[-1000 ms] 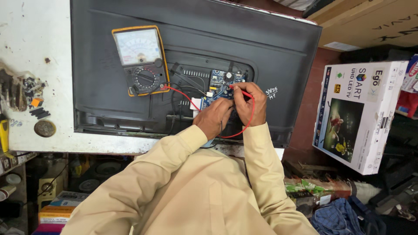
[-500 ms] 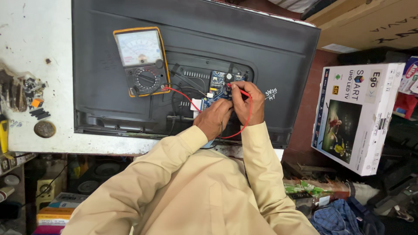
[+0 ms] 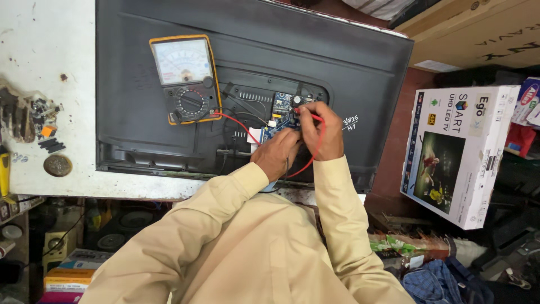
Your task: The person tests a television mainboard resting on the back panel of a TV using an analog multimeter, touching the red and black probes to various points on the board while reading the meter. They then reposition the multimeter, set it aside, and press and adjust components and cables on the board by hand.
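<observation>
Head view, looking straight down at a worn white workbench (image 3: 39,67).

Lying face down across the bench: a flat television (image 3: 315,62), dark back panel up, filling the middle of the frame from 10 o'clock to 3 o'clock.

Resting on that panel at about 11 o'clock: an analogue multimeter (image 3: 185,79) in a yellow-orange case, pale dial above, black selector knob below.

Exposed in an opening of the panel, just right of the meter: a small blue circuit board (image 3: 281,107). Running from the meter's lower right corner toward the board: a red test lead (image 3: 239,122), looping on below the hands.

Left hand (image 3: 277,155) curled closed just below the board at 6 o'clock from it, fingertips down on its lower edge; whether pinching a probe, cannot tell.

Right hand (image 3: 322,132) closed in a pinch on a red probe (image 3: 309,116), tip pressed to the board's right side, at 3 o'clock from the board.

Both arms in tan sleeves (image 3: 225,225), reaching up from the bottom of the frame.

At 9 o'clock on the bench: a scatter of small electronic parts (image 3: 42,121) and a round brown disc (image 3: 57,165).

At 3 o'clock, off the bench: a white television carton (image 3: 455,152), propped at a tilt. At 1 o'clock: a brown cardboard box (image 3: 478,34).
</observation>
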